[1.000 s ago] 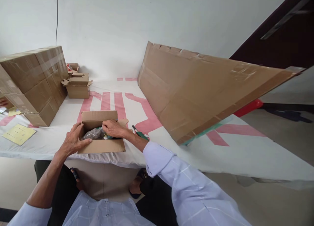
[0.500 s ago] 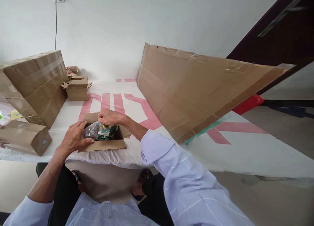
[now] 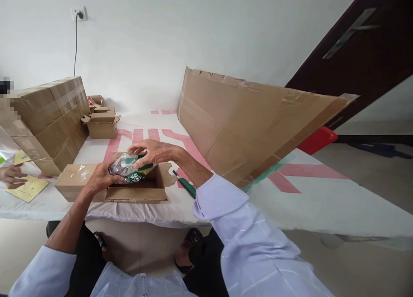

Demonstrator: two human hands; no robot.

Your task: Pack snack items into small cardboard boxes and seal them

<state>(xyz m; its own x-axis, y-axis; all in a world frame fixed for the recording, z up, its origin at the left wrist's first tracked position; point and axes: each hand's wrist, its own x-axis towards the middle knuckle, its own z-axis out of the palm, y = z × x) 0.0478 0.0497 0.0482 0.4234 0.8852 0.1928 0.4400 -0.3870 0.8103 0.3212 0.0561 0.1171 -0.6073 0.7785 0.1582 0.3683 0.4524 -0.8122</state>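
Observation:
A small open cardboard box (image 3: pixel 138 194) sits at the near edge of the table. Above its opening I hold a clear plastic packet with a green and white label (image 3: pixel 130 170). My left hand (image 3: pixel 101 177) grips the packet's left end from below. My right hand (image 3: pixel 151 151) lies over its top, fingers curled on it. The packet is lifted partly out of the box. A taped, closed cardboard box (image 3: pixel 75 180) now rests right against the open box's left side.
A big taped carton (image 3: pixel 48 118) stands at the left, small open boxes (image 3: pixel 101 124) behind it. A large cardboard sheet (image 3: pixel 245 125) leans at the right. A green-handled tool (image 3: pixel 185 186) lies beside the box. Another person's hand (image 3: pixel 11 176) rests on yellow paper (image 3: pixel 27 188) at far left.
The packet has come up out of the box with both my hands on it. A closed box slid in from the left and now sits beside the open one.

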